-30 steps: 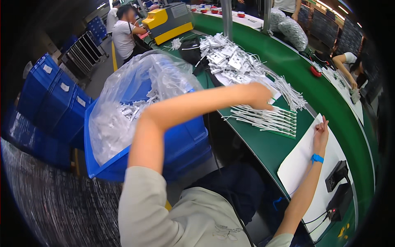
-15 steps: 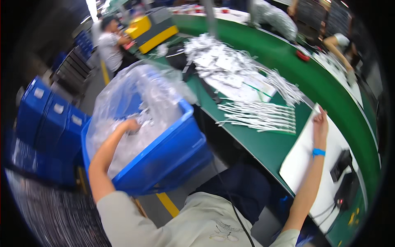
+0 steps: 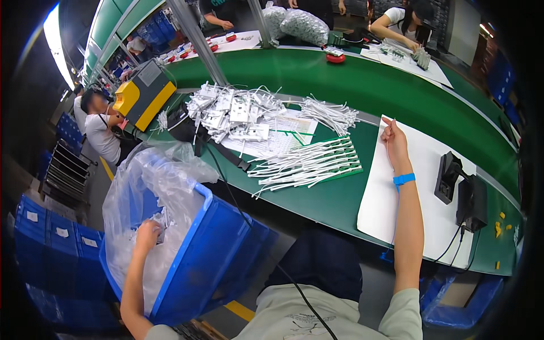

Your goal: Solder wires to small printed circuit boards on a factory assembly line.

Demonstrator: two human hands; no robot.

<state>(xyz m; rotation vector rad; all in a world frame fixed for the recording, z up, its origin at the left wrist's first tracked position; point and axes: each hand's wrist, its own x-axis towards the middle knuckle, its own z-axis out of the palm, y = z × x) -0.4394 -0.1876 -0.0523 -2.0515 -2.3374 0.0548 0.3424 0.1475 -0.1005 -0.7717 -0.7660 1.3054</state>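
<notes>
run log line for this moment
left hand: in blue bin, at white parts | right hand: over white sheet, grip unclear | white cables: on green table

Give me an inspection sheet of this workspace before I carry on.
Surface: green table, white sheet at right.
Job's things: white part heap and white strands on the table; more white parts in the lined blue bin.
Clutter: yellow bits at the table's right end.
Hands: left hand in the bin, at the parts; curled right hand by the white sheet; grips unclear.
Cables: black cables at a black device; another crosses the shirt.
Surroundings: blue crates at left; co-workers nearby.
</notes>
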